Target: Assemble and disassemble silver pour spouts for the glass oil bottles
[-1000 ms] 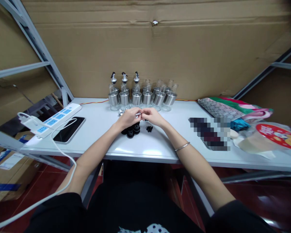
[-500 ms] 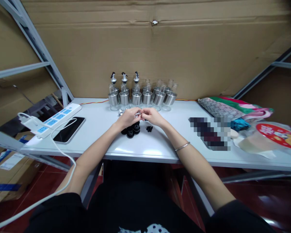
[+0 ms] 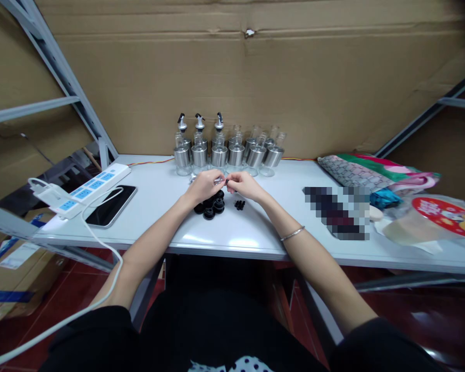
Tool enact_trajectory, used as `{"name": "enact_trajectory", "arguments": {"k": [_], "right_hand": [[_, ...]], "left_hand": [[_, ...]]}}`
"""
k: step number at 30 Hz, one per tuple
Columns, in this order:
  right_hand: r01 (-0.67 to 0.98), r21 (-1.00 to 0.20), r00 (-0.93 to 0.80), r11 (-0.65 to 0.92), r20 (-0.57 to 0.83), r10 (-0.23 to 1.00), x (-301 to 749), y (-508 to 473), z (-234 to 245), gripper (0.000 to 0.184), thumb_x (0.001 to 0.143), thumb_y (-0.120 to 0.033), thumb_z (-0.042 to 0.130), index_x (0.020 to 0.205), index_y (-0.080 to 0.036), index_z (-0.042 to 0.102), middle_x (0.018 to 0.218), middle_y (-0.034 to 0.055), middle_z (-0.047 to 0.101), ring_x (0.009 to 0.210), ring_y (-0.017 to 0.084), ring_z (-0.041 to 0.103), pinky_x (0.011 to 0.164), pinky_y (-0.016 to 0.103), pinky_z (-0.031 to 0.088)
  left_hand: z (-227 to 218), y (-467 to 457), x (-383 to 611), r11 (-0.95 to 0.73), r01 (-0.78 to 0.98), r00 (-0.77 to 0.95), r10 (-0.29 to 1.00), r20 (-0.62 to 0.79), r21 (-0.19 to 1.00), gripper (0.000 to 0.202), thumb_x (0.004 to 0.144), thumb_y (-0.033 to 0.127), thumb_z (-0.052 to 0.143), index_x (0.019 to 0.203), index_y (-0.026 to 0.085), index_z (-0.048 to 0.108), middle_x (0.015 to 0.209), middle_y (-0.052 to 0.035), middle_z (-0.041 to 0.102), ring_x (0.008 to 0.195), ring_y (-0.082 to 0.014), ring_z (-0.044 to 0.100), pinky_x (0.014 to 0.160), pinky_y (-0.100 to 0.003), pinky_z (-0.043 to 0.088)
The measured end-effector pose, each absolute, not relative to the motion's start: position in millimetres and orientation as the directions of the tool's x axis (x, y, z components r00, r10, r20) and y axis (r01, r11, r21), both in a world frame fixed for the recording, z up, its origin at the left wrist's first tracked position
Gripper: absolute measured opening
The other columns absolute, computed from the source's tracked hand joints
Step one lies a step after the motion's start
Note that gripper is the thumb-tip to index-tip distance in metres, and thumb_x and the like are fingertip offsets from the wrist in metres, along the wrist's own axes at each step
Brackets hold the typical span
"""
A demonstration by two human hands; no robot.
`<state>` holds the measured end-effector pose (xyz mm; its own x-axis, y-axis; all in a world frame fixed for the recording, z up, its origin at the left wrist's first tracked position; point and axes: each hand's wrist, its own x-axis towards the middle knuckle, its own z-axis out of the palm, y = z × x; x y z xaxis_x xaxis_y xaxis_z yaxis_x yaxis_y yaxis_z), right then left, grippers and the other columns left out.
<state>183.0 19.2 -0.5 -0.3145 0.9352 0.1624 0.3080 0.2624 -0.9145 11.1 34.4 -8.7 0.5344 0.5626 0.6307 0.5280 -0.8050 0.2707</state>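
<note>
Your left hand (image 3: 203,186) and right hand (image 3: 243,185) meet over the black stoppers (image 3: 211,206) on the surface (image 3: 232,237), both pinching a metal pourer spout (image 3: 219,181). It looks light, stiff and slippery, so grip it by its ends.

Steel-banded glass bottles (image 3: 219,155) — six in front row, more behind, number hidden. Pourer spouts (image 3: 199,123) fitted: three. Black stoppers (image 3: 209,211): four or so, clustered. Small black bits (image 3: 239,205): tight heap, uncountable. Silver part (image 3: 219,181): one, pinched in fingers. Hands: two — left hand (image 3: 203,187), right hand (image 3: 243,186). Phone (image 3: 110,205): one. Power strip (image 3: 87,190): one. Bracelet (image 3: 292,234): one.
</note>
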Motion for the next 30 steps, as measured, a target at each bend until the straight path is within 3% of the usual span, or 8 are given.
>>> {"name": "enact_trajectory", "arguments": {"k": [6, 12, 18, 22, 30], "right_hand": [[0.322, -0.931, -0.289, 0.173, 0.077, 0.954, 178, 15, 3, 0.019, 0.065, -0.005, 0.046, 0.051, -0.015, 0.053, 0.045, -0.0036, 0.055, 0.042, 0.007, 0.049, 0.049, 0.019, 0.04], [0.299, -0.945, -0.277, 0.133, 0.048, 0.96, 175, 13, 3, 0.023, 0.07, -0.002, 0.048, 0.051, -0.015, 0.053, 0.045, -0.0032, 0.054, 0.042, 0.006, 0.049, 0.048, 0.017, 0.039], [0.241, -0.962, -0.245, 0.13, 0.069, 0.967, 178, 13, 6, 0.014, 0.079, -0.018, 0.057, 0.065, -0.015, 0.056, 0.052, -0.0032, 0.056, 0.047, 0.006, 0.051, 0.051, 0.018, 0.042], [0.222, -0.958, -0.287, 0.181, 0.114, 0.951, 183, 14, 5, 0.02, 0.072, -0.031, 0.068, 0.067, -0.014, 0.059, 0.052, -0.0025, 0.057, 0.05, 0.007, 0.051, 0.051, 0.018, 0.04], [0.27, -0.918, -0.339, 0.289, 0.191, 0.921, 190, 17, 6, 0.027, 0.066, -0.041, 0.066, 0.068, -0.014, 0.06, 0.051, -0.0023, 0.055, 0.05, 0.009, 0.049, 0.05, 0.022, 0.037]], "left_hand": [[-4, 28, 13, -0.791, 0.528, 0.573, 0.601, 0.557, 0.31, 0.022, 0.076, 0.01, 0.057, 0.096, 0.016, 0.062, 0.083, -0.0024, 0.068, 0.076, -0.0158, 0.063, 0.069, -0.023, 0.044], [-1, 26, 11, -0.8, 0.528, 0.62, 0.593, 0.515, 0.286, 0.012, 0.073, 0.009, 0.055, 0.08, 0.016, 0.061, 0.076, -0.0019, 0.065, 0.072, -0.016, 0.061, 0.065, -0.023, 0.042], [-2, 29, 9, -0.743, 0.599, 0.543, 0.65, 0.531, 0.298, 0.006, 0.078, 0.019, 0.058, 0.082, 0.016, 0.062, 0.077, -0.0031, 0.066, 0.069, -0.0157, 0.06, 0.063, -0.024, 0.041], [-1, 29, 8, -0.732, 0.617, 0.534, 0.66, 0.529, 0.29, 0.006, 0.078, 0.019, 0.059, 0.081, 0.016, 0.063, 0.076, -0.0024, 0.067, 0.067, -0.0147, 0.06, 0.062, -0.023, 0.041], [-4, 32, 6, -0.772, 0.566, 0.558, 0.617, 0.555, 0.29, 0.006, 0.08, 0.022, 0.061, 0.082, 0.016, 0.063, 0.076, -0.0021, 0.067, 0.067, -0.0142, 0.06, 0.062, -0.023, 0.042]]}}
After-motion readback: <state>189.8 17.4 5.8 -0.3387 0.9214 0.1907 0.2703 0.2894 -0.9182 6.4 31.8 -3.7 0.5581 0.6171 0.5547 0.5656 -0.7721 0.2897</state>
